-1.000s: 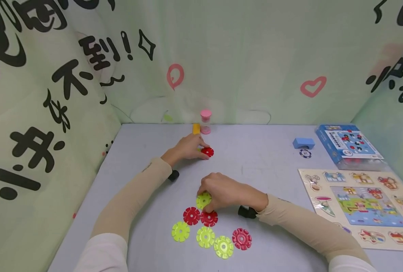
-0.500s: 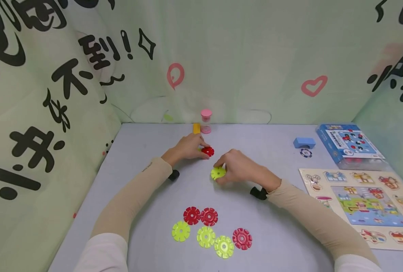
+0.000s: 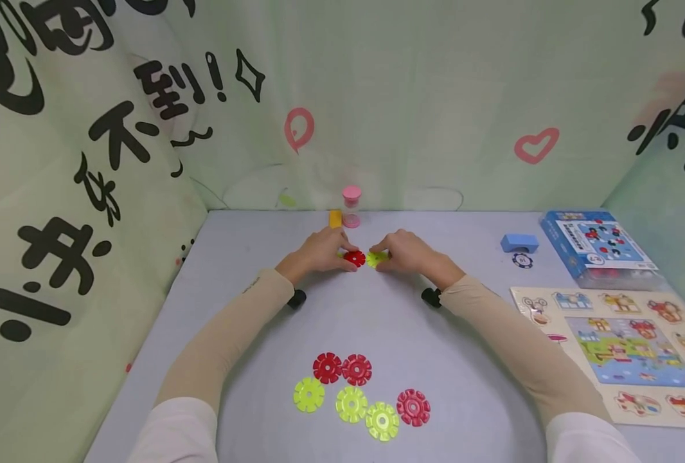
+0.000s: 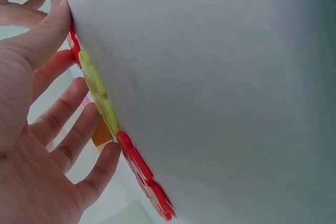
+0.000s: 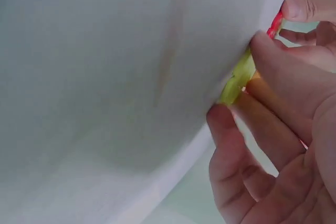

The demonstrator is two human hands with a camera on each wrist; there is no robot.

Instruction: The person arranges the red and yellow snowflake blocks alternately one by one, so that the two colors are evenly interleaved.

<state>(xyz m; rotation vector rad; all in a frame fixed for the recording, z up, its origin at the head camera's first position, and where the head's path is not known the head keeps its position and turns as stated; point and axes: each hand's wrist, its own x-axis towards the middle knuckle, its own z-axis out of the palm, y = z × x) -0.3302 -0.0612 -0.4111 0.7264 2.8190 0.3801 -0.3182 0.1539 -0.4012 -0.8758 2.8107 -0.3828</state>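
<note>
My left hand (image 3: 318, 251) is at the back of the table, its thumb and index finger pinching the edges of a red notched plastic disc (image 3: 355, 258). To its right, my right hand (image 3: 409, 251) pinches a yellow-green notched disc (image 3: 375, 259) by its rim, edge to edge beside the red one. In the left wrist view, a row of discs continues along the left hand's other fingers: yellow-green discs (image 4: 94, 80), then red discs (image 4: 144, 174). The left hand hides most of this row in the head view.
Several loose red discs (image 3: 356, 370) and yellow-green discs (image 3: 351, 404) lie near the front. Behind the hands stand a yellow block (image 3: 335, 218) and a pink-capped hourglass (image 3: 351, 207). At right are a blue block (image 3: 519, 243), a blue box (image 3: 599, 247) and a picture puzzle board (image 3: 527, 297).
My right hand has lifted a yellow-green disc from the front group and carried it back beside the red disc. The left hand has stayed in place.
</note>
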